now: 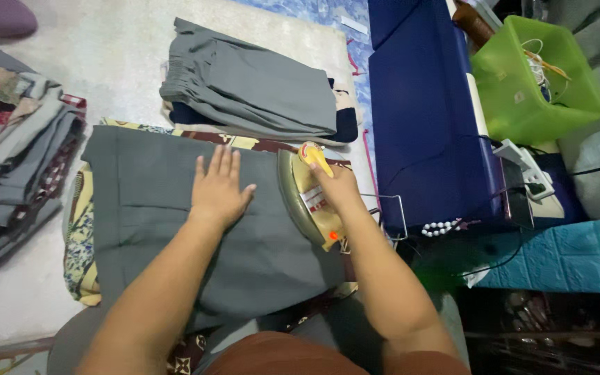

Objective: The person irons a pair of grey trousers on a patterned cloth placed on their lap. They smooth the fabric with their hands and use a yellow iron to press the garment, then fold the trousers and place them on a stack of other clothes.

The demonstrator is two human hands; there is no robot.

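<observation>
far left: stack of folded grey and patterned clothes (15, 153) piled on the pale floor mat (112, 48), well apart from the action
middle-left: flat grey trousers (175, 208) spread over a yellow-patterned padding cloth (78, 229), looking mostly smooth already on the left half
left hand (218, 189): fingers spread, palm pressed flat on the grey trousers, gripping nothing, just pinning the fabric down
behind: folded grey trousers (251, 87) sitting on a dark navy folded garment (345, 125), probably the finished pile
progress guess: a couple of pieces done and folded, this one seems about midway, right edge under the iron looks like the bit left, plus folding
right hand (338, 189): fingers wrapped tight around the handle of the yellow electric iron (310, 201)
iron spot: soleplate tilted up on its edge at the right side of the trousers, red light glowing near the back end
just right: thin wire iron rest (387, 215) beside the wrist, close enough to snag
further right: deep blue cushioned bench (425, 118), white bead string (442, 227) on its edge, black cable (501, 257) trailing near a white power strip (526, 170), could get in the way of the iron's swing
far right: bright green plastic bin (536, 76)
</observation>
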